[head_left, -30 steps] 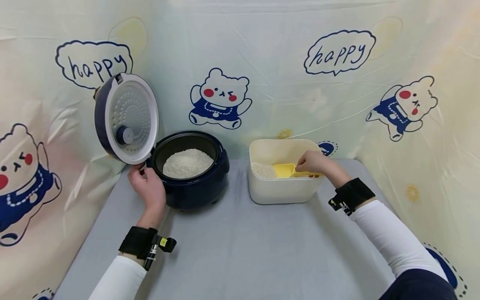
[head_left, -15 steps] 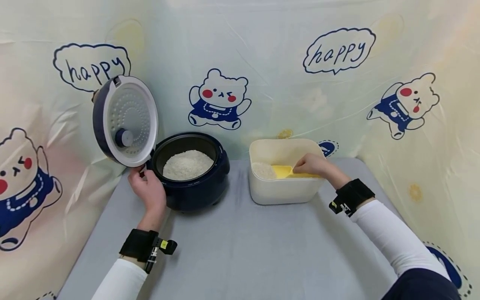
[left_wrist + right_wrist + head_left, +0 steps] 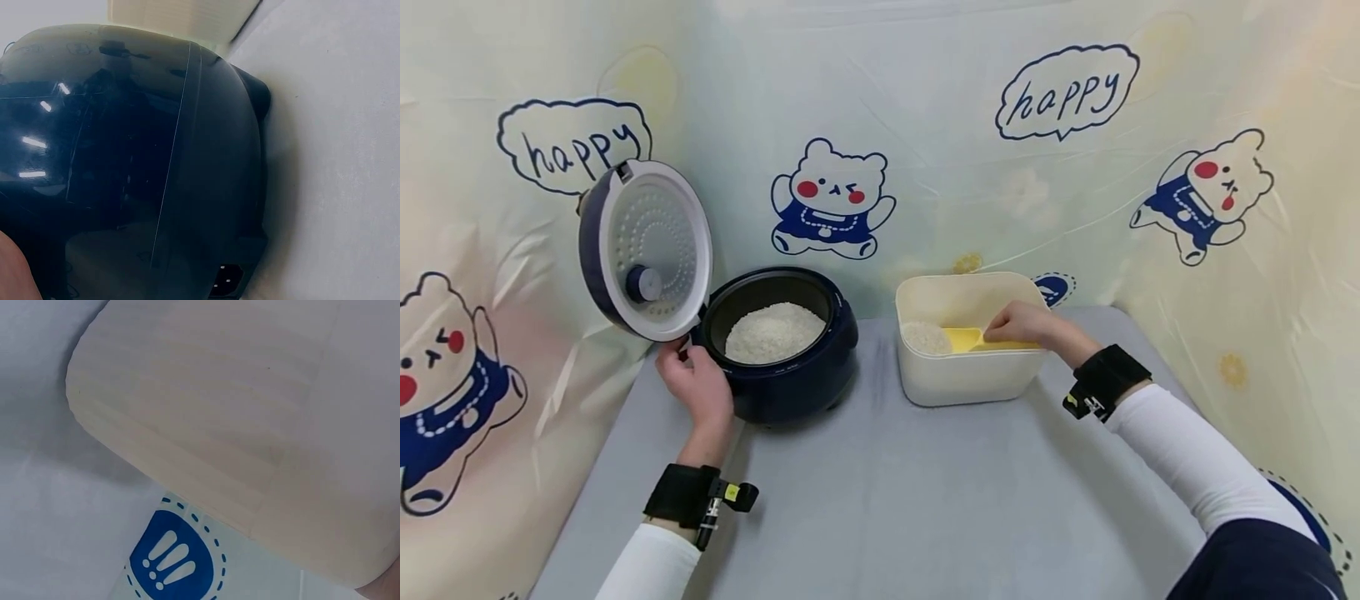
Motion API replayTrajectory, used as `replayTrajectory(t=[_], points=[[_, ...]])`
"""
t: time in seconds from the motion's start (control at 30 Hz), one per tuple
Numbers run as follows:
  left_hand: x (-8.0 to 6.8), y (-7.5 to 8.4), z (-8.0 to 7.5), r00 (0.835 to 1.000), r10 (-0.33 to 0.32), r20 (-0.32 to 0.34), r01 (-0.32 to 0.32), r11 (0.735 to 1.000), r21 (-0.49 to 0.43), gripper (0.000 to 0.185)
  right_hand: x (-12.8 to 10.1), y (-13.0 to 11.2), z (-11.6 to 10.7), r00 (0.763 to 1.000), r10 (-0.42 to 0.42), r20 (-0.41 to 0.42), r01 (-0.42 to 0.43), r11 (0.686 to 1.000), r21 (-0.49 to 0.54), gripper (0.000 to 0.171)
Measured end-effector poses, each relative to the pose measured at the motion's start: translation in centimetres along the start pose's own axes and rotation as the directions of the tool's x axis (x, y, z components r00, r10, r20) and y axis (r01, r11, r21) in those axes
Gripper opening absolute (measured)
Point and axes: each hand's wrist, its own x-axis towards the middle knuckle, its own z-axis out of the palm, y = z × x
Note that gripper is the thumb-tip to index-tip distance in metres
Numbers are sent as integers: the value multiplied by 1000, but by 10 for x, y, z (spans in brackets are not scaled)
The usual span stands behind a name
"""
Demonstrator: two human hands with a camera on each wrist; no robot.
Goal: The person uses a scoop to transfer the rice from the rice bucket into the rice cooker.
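Note:
In the head view, a dark blue rice cooker [image 3: 793,392] stands with its lid [image 3: 655,250] raised and white rice [image 3: 775,332] heaped inside. My left hand [image 3: 698,383] touches the cooker's hinge side, just below the lid; its fingertips are partly hidden there. To the right is a cream bin [image 3: 966,382] with rice [image 3: 927,338] at its left end. Inside it, my right hand [image 3: 1022,323] pinches the handle of a yellow scoop [image 3: 964,339], whose head lies beside that rice. The left wrist view is filled by the cooker's glossy side [image 3: 125,150], the right wrist view by the bin's outer wall [image 3: 206,412].
Both containers stand on a grey tabletop [image 3: 880,500], a gap between them. Behind and at the sides hangs a printed sheet [image 3: 947,167] with bears and lettering. A power socket [image 3: 226,280] shows low on the cooker in the left wrist view.
The head view has tilted slightly. My right hand and the scoop have shifted a little to the left within the bin. The left hand stays below the raised lid.

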Motion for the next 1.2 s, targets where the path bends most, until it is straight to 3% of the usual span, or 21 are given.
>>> replayTrajectory(t=[0.3,0.6,0.97,1.2], points=[[-1,-3,0,1000,12,-7,-12,1000,-6,36,6,3,1,1000,-9,10,9,1000,22,30],[1,0,-1,1000,13,-15,-13,1000,-7,36,2,0,0,994,-103,-25,105,993,59,29],[-4,-4,-3,1000,30,9,-30,999,18,36,-6,1,4,996,-79,-36,82,992,92,29],[-3,0,-5,1000,-3,19,3,1000,-4,37,-13,-5,-12,994,-101,-40,105,987,124,31]])
